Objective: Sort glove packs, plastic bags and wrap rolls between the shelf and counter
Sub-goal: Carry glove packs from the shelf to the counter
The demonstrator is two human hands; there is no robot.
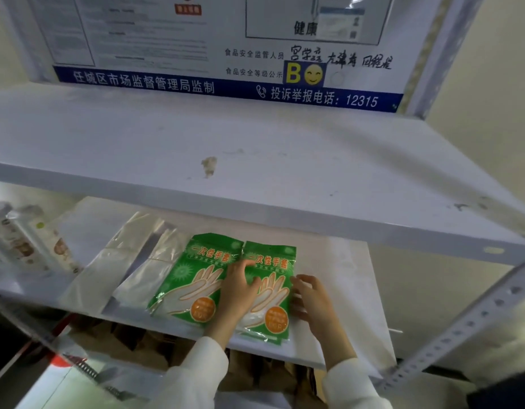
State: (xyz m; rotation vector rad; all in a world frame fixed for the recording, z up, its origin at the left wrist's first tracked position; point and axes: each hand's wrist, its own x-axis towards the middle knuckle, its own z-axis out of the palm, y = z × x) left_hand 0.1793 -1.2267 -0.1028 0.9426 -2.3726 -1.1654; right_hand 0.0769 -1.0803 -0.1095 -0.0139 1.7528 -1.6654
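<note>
Head view: shelf [338,290] holds two glove packs [273,287].

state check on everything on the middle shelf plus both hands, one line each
left glove pack: flat on shelf, sealed, untouched
right glove pack: flat on shelf, both hands on it
plastic bags: two clear stacks, lying flat
wrap rolls: lying at shelf's left end
left hand: fingers spread, pressing pack's left edge
right hand: fingers loosely bent at pack's right edge
</note>
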